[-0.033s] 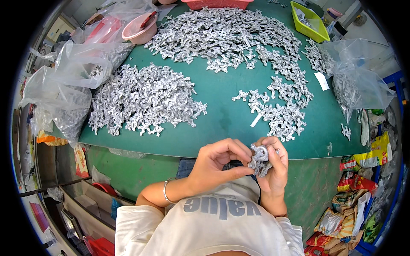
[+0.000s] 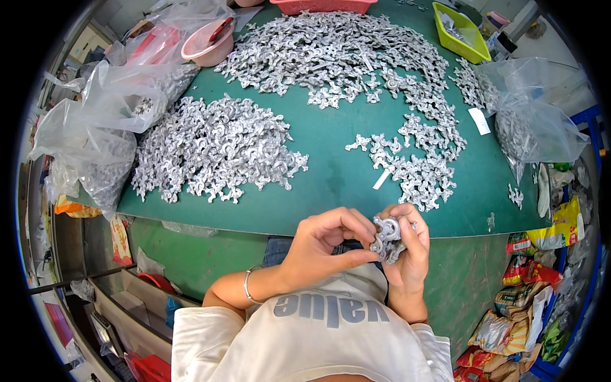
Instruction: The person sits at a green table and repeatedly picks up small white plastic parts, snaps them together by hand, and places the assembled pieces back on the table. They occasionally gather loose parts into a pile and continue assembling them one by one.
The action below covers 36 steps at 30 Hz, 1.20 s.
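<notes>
Several small silver-grey metal castings with curved, ring-like shapes point(image 2: 387, 238) are bunched between my hands, just above the table's near edge. My right hand point(image 2: 410, 245) is closed around them, its thumb and fingers on the right side. With thumb and fingertips, my left hand point(image 2: 331, 239) pinches the left side of the same bunch. How many pieces I hold is hidden by the fingers. On the green table, similar castings lie in a left pile point(image 2: 216, 149), a large far pile point(image 2: 331, 54) and a thinner spread point(image 2: 420, 169) beyond my right hand.
Clear plastic bags of castings stand at the left point(image 2: 102, 153) and right point(image 2: 519, 127) table ends. A pink basket point(image 2: 207, 48), a red tray point(image 2: 324, 6) and a yellow-green basket point(image 2: 459, 35) sit at the far side. Two paper slips lie near the right spread. Colourful packages point(image 2: 509, 318) are stacked below right.
</notes>
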Motion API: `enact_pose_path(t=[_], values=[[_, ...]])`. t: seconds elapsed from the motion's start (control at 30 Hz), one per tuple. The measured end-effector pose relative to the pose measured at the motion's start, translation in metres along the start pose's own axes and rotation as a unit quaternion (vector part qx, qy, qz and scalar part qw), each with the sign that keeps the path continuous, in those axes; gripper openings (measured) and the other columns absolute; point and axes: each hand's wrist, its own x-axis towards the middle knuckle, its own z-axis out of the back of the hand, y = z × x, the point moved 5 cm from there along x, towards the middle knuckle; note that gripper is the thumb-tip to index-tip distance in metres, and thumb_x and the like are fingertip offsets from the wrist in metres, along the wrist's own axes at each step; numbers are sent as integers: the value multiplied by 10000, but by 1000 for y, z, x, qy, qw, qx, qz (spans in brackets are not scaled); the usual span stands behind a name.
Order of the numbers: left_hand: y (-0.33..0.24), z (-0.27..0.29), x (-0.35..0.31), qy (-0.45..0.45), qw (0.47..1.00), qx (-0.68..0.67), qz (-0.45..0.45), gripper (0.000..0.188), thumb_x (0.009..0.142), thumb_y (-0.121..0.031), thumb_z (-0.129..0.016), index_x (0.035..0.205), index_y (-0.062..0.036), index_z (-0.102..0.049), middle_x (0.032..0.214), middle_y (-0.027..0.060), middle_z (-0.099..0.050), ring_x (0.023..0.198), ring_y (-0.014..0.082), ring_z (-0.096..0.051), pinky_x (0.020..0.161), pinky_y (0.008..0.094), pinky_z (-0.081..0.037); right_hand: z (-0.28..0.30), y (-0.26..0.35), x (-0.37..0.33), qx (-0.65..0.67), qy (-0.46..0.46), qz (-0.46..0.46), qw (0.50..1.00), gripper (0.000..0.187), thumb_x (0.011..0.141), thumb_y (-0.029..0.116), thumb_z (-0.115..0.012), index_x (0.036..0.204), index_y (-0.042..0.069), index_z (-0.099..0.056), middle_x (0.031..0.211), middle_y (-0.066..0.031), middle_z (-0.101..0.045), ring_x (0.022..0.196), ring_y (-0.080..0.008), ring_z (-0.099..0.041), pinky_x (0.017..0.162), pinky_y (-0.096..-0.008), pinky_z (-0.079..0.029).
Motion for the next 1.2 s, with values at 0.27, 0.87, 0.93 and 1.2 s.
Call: enact_pose_path(t=[0.27,0.87,0.93,1.2], values=[[-1,-3,0,9,1000,19,9,200,696,99,-646,841,26,-529,883,96,-552,850,151,-544,783,284,-461,3,0,0,-5,17,13,1000,156,856,132,-503,920,-9,-516,836,-93,-561,666,-120,-552,559,-237,-449],[28,-5,18,-47,991,93,83,245,751,105,-551,989,55,-519,944,98,-537,873,143,-535,758,257,-454,103,71,4,-207,-184,116,954,202,779,35,-596,968,-38,-582,774,-62,-576,595,-119,-554,546,-215,-435],[34,1,16,-43,987,116,101,259,745,114,-562,996,54,-534,944,88,-539,873,139,-538,764,259,-452,145,108,2,-280,-277,199,897,228,781,91,-615,970,-30,-578,732,-69,-595,539,-101,-544,438,-189,-399],[48,13,16,-45,983,127,124,188,803,66,-528,990,68,-532,964,84,-548,898,137,-550,779,237,-451,292,238,-2,-544,-488,253,633,235,752,143,-629,931,-8,-617,658,-80,-592,493,-108,-553,450,-250,-435]])
